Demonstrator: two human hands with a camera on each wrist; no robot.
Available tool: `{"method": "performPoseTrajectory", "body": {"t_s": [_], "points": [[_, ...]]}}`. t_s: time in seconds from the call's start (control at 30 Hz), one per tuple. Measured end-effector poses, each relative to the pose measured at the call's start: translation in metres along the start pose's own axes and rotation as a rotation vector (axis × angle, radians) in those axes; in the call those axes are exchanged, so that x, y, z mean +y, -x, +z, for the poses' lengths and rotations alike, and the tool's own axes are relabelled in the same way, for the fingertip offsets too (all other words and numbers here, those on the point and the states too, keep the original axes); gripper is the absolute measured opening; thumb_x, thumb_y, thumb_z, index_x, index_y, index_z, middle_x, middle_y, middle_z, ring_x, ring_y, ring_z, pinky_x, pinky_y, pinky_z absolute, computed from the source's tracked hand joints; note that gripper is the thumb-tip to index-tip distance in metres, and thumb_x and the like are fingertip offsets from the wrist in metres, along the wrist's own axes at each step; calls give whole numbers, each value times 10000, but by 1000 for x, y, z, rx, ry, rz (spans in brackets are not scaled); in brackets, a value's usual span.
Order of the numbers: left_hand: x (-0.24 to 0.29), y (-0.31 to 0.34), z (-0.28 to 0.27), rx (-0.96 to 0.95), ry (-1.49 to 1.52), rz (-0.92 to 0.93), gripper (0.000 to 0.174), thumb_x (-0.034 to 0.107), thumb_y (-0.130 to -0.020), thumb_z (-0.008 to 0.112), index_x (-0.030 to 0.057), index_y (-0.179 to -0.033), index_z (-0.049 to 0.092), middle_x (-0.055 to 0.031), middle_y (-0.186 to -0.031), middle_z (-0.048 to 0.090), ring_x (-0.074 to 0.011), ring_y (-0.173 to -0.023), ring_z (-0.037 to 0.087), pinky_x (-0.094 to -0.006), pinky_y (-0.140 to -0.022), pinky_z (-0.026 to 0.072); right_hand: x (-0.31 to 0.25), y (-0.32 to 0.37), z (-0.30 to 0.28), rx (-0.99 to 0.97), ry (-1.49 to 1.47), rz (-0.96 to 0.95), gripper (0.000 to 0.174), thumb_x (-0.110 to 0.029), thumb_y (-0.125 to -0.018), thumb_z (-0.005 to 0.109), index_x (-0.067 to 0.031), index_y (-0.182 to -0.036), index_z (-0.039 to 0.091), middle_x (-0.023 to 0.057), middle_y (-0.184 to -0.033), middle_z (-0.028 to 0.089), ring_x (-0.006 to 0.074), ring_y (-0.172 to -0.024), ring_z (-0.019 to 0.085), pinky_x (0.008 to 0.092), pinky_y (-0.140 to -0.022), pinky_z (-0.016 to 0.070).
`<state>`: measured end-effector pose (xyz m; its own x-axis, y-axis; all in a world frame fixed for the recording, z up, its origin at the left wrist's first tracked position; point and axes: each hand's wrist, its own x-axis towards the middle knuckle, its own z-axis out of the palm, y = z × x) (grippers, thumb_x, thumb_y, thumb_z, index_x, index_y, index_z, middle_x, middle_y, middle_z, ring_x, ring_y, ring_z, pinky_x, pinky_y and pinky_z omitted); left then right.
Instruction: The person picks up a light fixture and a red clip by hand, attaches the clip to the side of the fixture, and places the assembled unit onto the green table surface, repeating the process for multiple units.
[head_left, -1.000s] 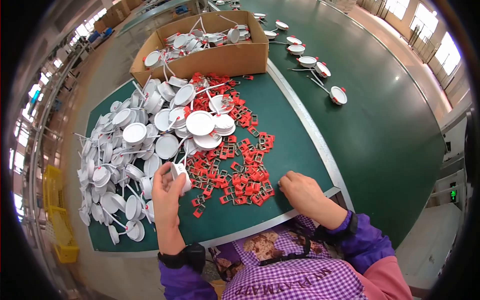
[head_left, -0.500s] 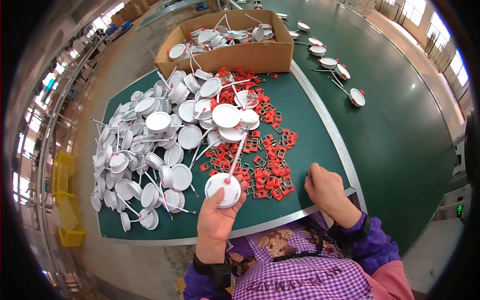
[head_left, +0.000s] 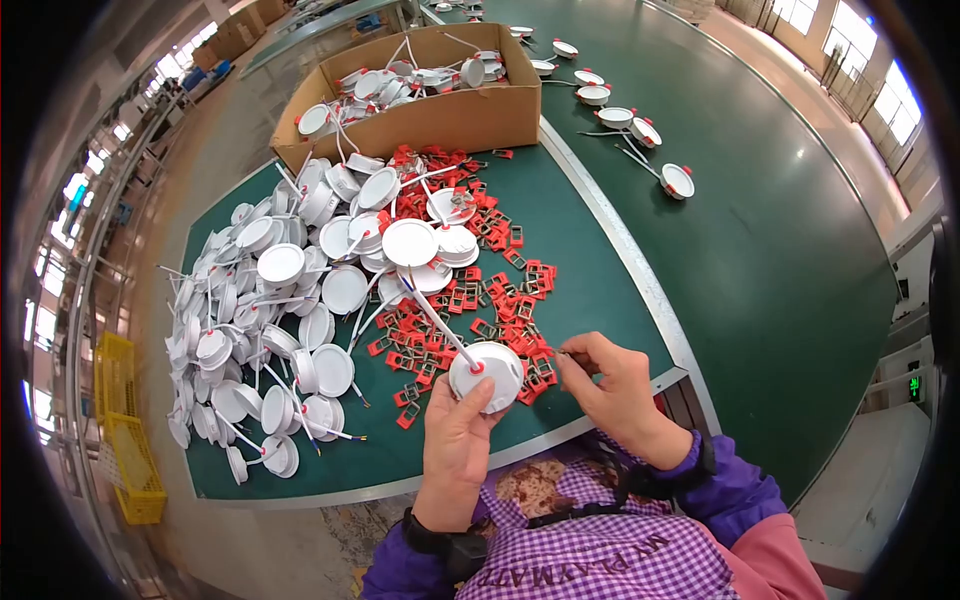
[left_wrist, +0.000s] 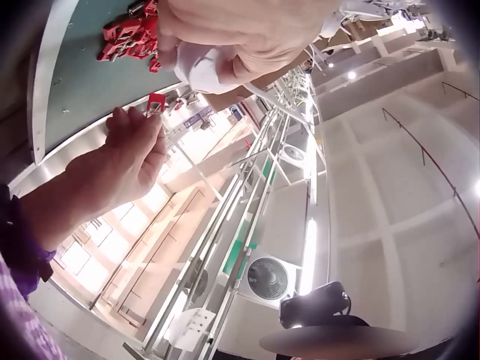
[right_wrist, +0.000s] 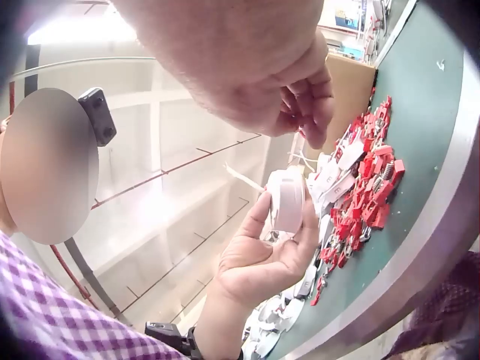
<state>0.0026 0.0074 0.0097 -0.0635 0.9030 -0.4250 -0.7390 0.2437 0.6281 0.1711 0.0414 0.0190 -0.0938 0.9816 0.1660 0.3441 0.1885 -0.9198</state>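
My left hand [head_left: 455, 440] curls its fingers around a white round lamp [head_left: 487, 375] above the tabletop [head_left: 590, 260] edge; my right hand [head_left: 612, 385] pinches a red clip [left_wrist: 156, 103] just beside it.

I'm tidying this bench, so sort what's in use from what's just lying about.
In use: white lamp in the left hand; red clip pinched by the right hand; heap of red clips.
Lying about: cardboard box; yellow crate; lamps on the belt.
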Motion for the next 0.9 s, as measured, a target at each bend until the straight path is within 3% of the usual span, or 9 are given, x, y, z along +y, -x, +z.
{"method": "performPoseTrajectory", "body": {"t_s": [0.03,0.1,0.2,0.27,0.37,0.43,0.67,0.9], "points": [[-4,-2,-1,4,-40,23,407,77,-844,615,60,-1209,437,-64,-1128,549,-187,-976,581,-310,-791,501,-3,0,2,3,1,2,107,-59,-811,621,18,-877,586,129,-700,628,157,-599,620,263,-539,478],[-8,-3,0,8,-81,43,398,72,-844,615,50,-1200,438,-75,-1128,550,-195,-989,581,-324,-828,503,-10,0,5,31,120,-172,114,-57,-806,626,8,-892,588,137,-734,628,215,-612,631,291,-542,491],[-10,-6,3,-24,-80,75,378,38,-843,609,37,-1181,440,-83,-1114,555,-191,-995,578,-327,-846,498,-5,3,13,18,246,-305,128,-34,-794,645,19,-904,608,132,-743,637,190,-600,633,266,-532,489],[-12,-6,5,-15,-122,201,292,-24,-820,623,21,-1067,474,-85,-1048,579,-167,-948,588,-311,-842,491,-6,5,15,4,244,-283,131,-36,-793,650,15,-906,611,144,-760,639,219,-613,637,281,-542,497],[-20,-8,4,-24,-141,306,310,-45,-808,631,15,-1071,477,-80,-1023,584,-148,-940,583,-287,-840,486,-7,6,18,-8,215,-258,130,-29,-806,635,20,-923,604,143,-762,638,212,-624,641,284,-544,498],[-23,-9,3,-35,-161,337,308,-45,-808,631,10,-1070,478,-77,-1015,585,-140,-939,579,-280,-839,482,-9,8,19,-49,187,-195,115,-63,-825,602,4,-912,566,158,-769,614,312,-660,615,357,-554,493],[-24,-10,-3,-113,-301,375,320,-41,-803,640,18,-1075,481,-69,-1030,579,-134,-941,568,-267,-825,473,-8,7,20,-70,158,-139,111,-62,-837,587,9,-919,561,165,-770,606,317,-671,612,362,-569,486],[-26,-12,-1,-108,-306,442,258,-17,-830,625,-6,-1055,499,-74,-1008,590,-122,-919,572,-250,-815,467,-8,6,24,-66,29,-47,95,-51,-848,578,14,-915,560,169,-700,604,274,-627,633,341,-542,486]]}}
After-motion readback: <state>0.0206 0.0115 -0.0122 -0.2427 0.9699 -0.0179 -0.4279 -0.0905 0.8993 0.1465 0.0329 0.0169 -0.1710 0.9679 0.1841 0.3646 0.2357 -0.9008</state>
